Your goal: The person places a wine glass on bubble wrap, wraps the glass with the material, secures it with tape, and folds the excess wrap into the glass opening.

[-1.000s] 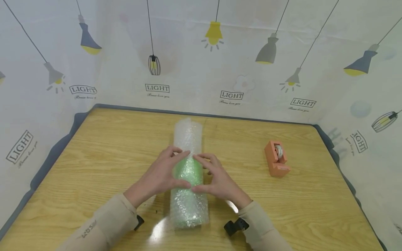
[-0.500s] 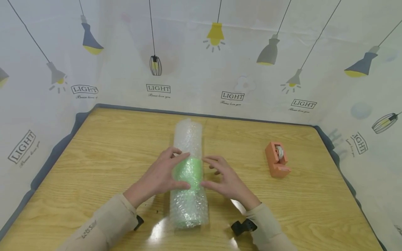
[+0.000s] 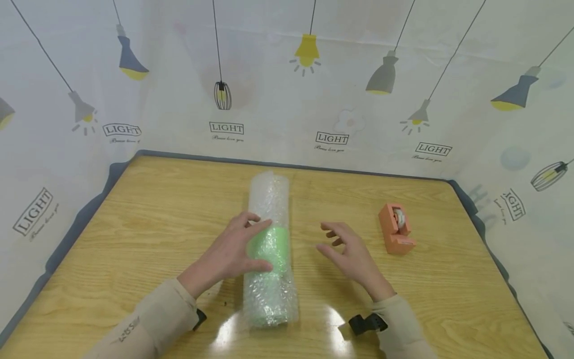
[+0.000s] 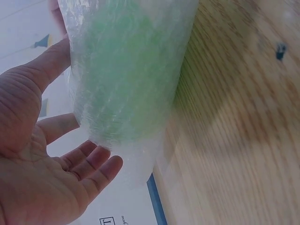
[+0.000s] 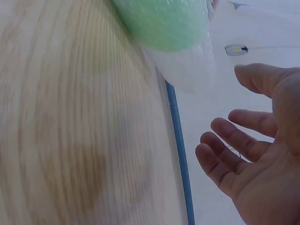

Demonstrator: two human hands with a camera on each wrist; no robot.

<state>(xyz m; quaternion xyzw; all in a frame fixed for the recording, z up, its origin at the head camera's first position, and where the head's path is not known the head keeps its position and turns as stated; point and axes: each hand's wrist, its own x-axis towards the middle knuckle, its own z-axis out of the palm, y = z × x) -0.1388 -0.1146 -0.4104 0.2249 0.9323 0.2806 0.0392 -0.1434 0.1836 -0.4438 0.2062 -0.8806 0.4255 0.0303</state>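
Note:
A green object wrapped in clear bubble wrap (image 3: pixel 276 249) lies lengthwise on the wooden table, its kind hidden by the wrapping. On its left side my left hand (image 3: pixel 230 248) rests, thumb and index finger reaching over the top. In the left wrist view, the thumb and fingers of that hand (image 4: pixel 42 140) are spread along the bundle (image 4: pixel 131 70), not closed round it. My right hand (image 3: pixel 352 257) is off the bundle, over the table to its right. Its fingers are loosely bent with nothing between them, as the right wrist view of the hand (image 5: pixel 262 150) also shows.
An orange tape dispenser (image 3: pixel 395 229) with a roll of tape stands on the right of the table (image 3: pixel 157 214). White cloth printed with lamps (image 3: pixel 273 109) walls the back and both sides. Dark straps sit at both wrists.
The right hand has lifted from the bubble-wrapped bundle and moved right, towards the tape dispenser. My left hand and the bundle stay where they were.

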